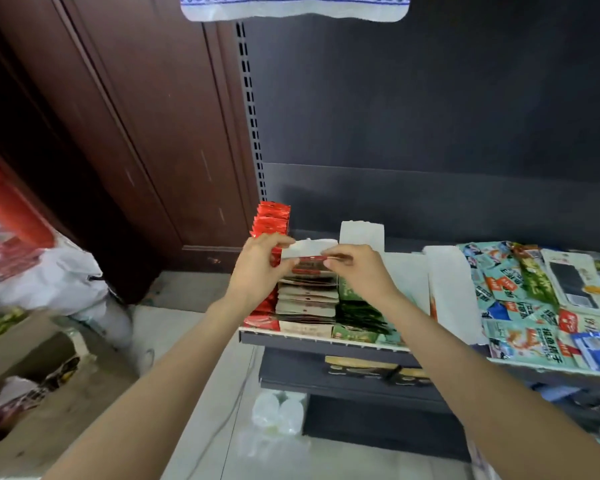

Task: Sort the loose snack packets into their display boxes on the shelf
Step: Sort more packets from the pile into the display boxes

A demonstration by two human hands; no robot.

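A red-and-tan snack packet (pixel 309 264) is held flat over the far end of the middle display box (pixel 307 299), a row of tan packets standing on edge at the near left of the shelf (pixel 326 337). The left hand (pixel 257 271) pinches the packet's left edge between thumb and curled fingers; the right hand (pixel 361 271) pinches its right edge likewise, so the packet spans the gap between the two hands and touches, or very nearly touches, the row below. Just left of this box stands a row of red packets (pixel 271 220), rising higher at the far end; just right lies a box of green packets (pixel 357 313), with white box flaps (pixel 361 233) upright behind. Further right, past a white box wall (pixel 445 282), a loose heap of teal, blue and green snack packets (pixel 520 299) covers the shelf, unsorted. On the floor to the left lie a white plastic bag (pixel 49 271) and an open cardboard carton (pixel 32 358). Judged risk: the packet seems ready to be slotted into the tan row; if pushed in at a tilt it may buckle or ride over its neighbours, and pressure from the left hand, close beside the red packets, could topple that tall row.
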